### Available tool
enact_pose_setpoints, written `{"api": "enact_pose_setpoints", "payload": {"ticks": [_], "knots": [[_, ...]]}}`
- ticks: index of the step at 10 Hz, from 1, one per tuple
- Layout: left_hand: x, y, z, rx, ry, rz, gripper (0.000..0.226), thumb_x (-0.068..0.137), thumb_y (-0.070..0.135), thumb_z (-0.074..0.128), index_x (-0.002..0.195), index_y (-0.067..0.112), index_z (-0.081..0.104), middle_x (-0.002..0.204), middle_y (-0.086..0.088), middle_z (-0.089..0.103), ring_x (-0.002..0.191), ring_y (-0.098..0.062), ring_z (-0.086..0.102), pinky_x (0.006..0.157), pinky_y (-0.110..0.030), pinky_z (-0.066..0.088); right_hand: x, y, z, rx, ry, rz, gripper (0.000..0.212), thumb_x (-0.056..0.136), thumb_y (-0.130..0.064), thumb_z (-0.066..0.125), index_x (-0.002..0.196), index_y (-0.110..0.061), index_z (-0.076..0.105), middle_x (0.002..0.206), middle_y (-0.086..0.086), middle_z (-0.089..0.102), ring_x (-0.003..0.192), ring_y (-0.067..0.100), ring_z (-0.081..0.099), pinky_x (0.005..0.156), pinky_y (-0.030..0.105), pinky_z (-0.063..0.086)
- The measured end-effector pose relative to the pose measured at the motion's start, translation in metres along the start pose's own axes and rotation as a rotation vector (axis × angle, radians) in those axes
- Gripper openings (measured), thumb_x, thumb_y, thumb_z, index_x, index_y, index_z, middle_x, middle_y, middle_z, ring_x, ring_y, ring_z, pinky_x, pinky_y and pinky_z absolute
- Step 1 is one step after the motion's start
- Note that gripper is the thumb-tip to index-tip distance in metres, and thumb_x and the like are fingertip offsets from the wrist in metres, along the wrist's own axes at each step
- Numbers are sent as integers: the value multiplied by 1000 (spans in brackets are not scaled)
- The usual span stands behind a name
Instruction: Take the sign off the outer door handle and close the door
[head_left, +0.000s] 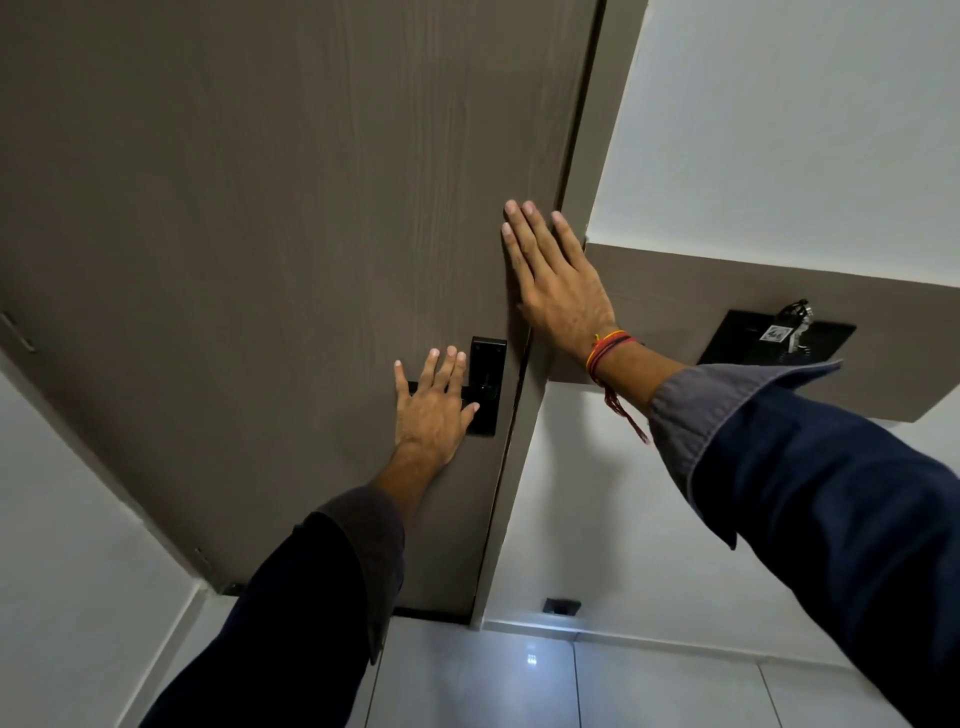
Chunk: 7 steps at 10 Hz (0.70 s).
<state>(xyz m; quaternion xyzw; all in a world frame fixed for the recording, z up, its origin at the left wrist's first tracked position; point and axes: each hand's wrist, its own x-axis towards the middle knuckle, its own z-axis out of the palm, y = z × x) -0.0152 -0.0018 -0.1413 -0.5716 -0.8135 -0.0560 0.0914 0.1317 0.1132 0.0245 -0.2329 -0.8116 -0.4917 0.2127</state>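
A brown wood-grain door (270, 208) fills the left and middle of the head view, its edge sitting in the frame (524, 467). My left hand (431, 410) lies flat over the black inner lever handle and its black plate (485, 389), fingers spread. My right hand (556, 280) presses flat against the door near its closing edge, fingers straight and apart, a red and yellow thread band on the wrist. Neither hand holds anything. No sign is in view.
A brown wall panel to the right carries a black card holder (774, 340) with a key and tag in it. White walls stand on both sides. A small dark socket (561, 606) sits low on the right wall above the pale tiled floor (519, 675).
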Motion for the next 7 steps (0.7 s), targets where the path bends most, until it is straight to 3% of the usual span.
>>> {"api": "enact_pose_setpoints", "payload": {"ticks": [3, 5, 6, 7], "knots": [[10, -3, -4, -4, -33, 10, 77, 104, 55, 28, 161, 17, -8, 172, -2, -7, 159, -24, -5, 123, -69, 6, 7, -6, 7, -54, -48, 27, 61, 108, -3, 44, 164, 3, 21, 172, 23, 20, 161, 37, 22, 129, 52, 10], [6, -5, -16, -62, -84, 25, 78, 103, 56, 31, 162, 18, -5, 172, 0, -5, 159, -22, -5, 124, -66, 1, 5, -3, -1, 47, -68, 38, 61, 106, -5, 34, 164, 5, 20, 173, 25, 17, 161, 38, 18, 129, 52, 6], [5, -6, -47, -111, 7, 64, 70, 104, 50, 35, 160, 11, 20, 170, -7, 22, 158, -26, 14, 127, -56, 12, 4, 11, -15, 138, -79, 26, 75, 101, -24, 45, 164, 4, 19, 174, 23, 12, 163, 36, 13, 132, 53, 9], [16, -9, -97, -112, 255, 118, 68, 104, 44, 39, 158, 5, 26, 166, -15, 29, 156, -28, 20, 128, -51, 17, 6, 37, -30, 174, -45, 100, 83, 100, -40, 45, 166, 0, 15, 175, 20, 8, 164, 34, 9, 131, 56, 14]]}}
